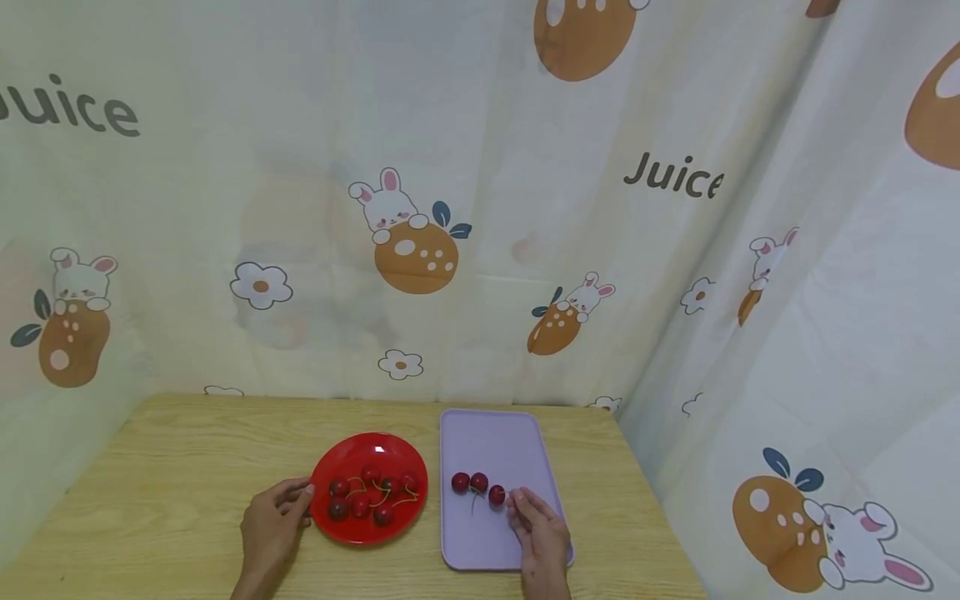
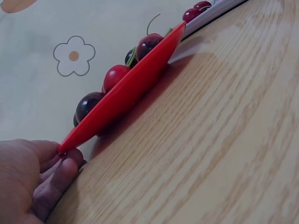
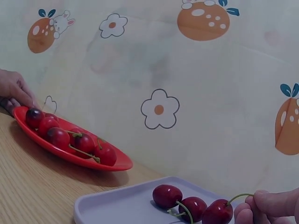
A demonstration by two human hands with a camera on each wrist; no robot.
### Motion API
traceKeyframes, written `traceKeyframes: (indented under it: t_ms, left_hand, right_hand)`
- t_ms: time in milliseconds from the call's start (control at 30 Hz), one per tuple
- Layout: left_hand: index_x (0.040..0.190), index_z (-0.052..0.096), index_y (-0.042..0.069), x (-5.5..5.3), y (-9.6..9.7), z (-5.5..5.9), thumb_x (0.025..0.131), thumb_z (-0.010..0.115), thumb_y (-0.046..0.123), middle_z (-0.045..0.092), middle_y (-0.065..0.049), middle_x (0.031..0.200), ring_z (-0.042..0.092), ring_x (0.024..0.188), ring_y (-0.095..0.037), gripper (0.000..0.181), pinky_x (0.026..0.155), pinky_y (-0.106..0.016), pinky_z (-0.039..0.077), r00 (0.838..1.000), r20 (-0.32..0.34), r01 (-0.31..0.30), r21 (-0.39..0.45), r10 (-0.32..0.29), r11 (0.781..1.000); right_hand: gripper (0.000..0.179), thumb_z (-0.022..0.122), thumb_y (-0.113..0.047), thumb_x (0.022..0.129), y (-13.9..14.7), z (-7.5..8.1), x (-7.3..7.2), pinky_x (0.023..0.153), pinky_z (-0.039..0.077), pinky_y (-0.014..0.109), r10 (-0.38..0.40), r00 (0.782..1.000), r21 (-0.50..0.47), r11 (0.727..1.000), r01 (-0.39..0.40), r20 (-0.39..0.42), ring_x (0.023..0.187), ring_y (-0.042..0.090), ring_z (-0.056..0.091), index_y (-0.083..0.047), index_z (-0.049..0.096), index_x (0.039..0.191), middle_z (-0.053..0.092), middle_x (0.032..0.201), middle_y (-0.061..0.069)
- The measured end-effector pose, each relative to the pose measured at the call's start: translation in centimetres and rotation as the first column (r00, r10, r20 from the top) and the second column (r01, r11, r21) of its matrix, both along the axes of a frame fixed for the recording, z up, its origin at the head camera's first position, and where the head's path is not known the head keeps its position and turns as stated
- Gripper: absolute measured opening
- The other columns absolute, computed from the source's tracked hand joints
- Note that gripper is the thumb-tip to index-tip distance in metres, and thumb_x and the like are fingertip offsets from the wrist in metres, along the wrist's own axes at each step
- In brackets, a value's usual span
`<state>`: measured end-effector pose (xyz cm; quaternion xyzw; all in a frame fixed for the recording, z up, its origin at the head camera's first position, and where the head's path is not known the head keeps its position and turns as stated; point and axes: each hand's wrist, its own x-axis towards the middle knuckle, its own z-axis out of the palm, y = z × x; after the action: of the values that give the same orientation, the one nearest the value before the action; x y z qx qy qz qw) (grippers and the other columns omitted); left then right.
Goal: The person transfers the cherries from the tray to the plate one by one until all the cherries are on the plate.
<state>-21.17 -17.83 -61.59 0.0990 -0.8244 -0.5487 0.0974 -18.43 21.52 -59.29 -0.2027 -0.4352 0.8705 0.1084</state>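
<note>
My left hand (image 1: 272,527) grips the left rim of a round red plate (image 1: 360,450), thumb above and fingers beneath, as the left wrist view shows. Several dark red cherries (image 1: 360,505) with green stems lie on that plate. To its right is a lilac rectangular tray (image 1: 487,442). Over the tray's right part, my right hand (image 1: 542,533) pinches the stem of a cherry (image 3: 217,212) between thumb and fingertip. Just left of this cherry, two more cherries (image 3: 167,196) rest on the tray, one showing its stem.
Both the plate and the tray stand on a light wood-grain table (image 1: 187,467). Behind it hangs a pale curtain (image 1: 315,208) printed with rabbits, oranges and flowers; another stretch of curtain (image 1: 817,375) runs along the right side.
</note>
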Motion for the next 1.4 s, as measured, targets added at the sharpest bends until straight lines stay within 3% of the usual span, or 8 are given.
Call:
traceKeyframes:
  t_ms: [300,667,1000,1400]
  left_hand:
    - [0.131,0.074,-0.004,-0.2,0.1,0.0,0.108,0.069,0.015,0.080,-0.026,0.115,0.073,0.067,-0.012,0.030,0.058,-0.023,0.060,1.000,0.002,-0.003,0.009,0.003,1.000]
    - [0.129,0.075,-0.003,-0.2,0.1,0.0,0.107,0.070,0.015,0.080,-0.026,0.114,0.073,0.066,-0.011,0.028,0.058,-0.022,0.060,1.000,-0.014,-0.009,-0.003,0.009,1.000]
    - [0.129,0.074,-0.004,-0.2,0.2,0.4,0.107,0.071,0.013,0.080,-0.026,0.114,0.073,0.064,-0.011,0.029,0.056,-0.021,0.059,1.000,-0.017,-0.003,-0.008,0.003,1.000]
    - [0.130,0.074,-0.004,-0.1,0.1,-0.1,0.108,0.069,0.015,0.080,-0.027,0.115,0.073,0.065,-0.012,0.030,0.057,-0.022,0.060,1.000,-0.005,-0.012,-0.012,0.012,1.000]
  right_hand:
    - [0.025,0.080,0.002,0.096,-0.1,0.3,-0.1,0.088,0.066,0.025,0.000,1.000,-0.010,1.000,0.001,0.020,0.090,0.015,0.080,0.004,0.074,0.120,0.083,0.093,0.006]
    - [0.015,0.078,0.004,0.096,-0.4,0.9,0.1,0.087,0.066,0.023,0.027,1.000,-0.022,0.999,-0.027,-0.013,0.087,0.014,0.080,-0.001,0.077,0.110,0.083,0.091,0.004]
    - [0.016,0.078,0.004,0.096,-0.7,1.2,-0.1,0.086,0.066,0.023,0.023,1.000,-0.031,0.999,-0.024,-0.013,0.087,0.014,0.080,-0.001,0.077,0.111,0.083,0.092,0.005]
    - [0.017,0.078,0.004,0.096,-1.5,1.2,-0.1,0.087,0.066,0.023,0.062,0.998,-0.047,0.997,-0.063,-0.016,0.088,0.014,0.079,-0.002,0.075,0.111,0.083,0.093,0.004]
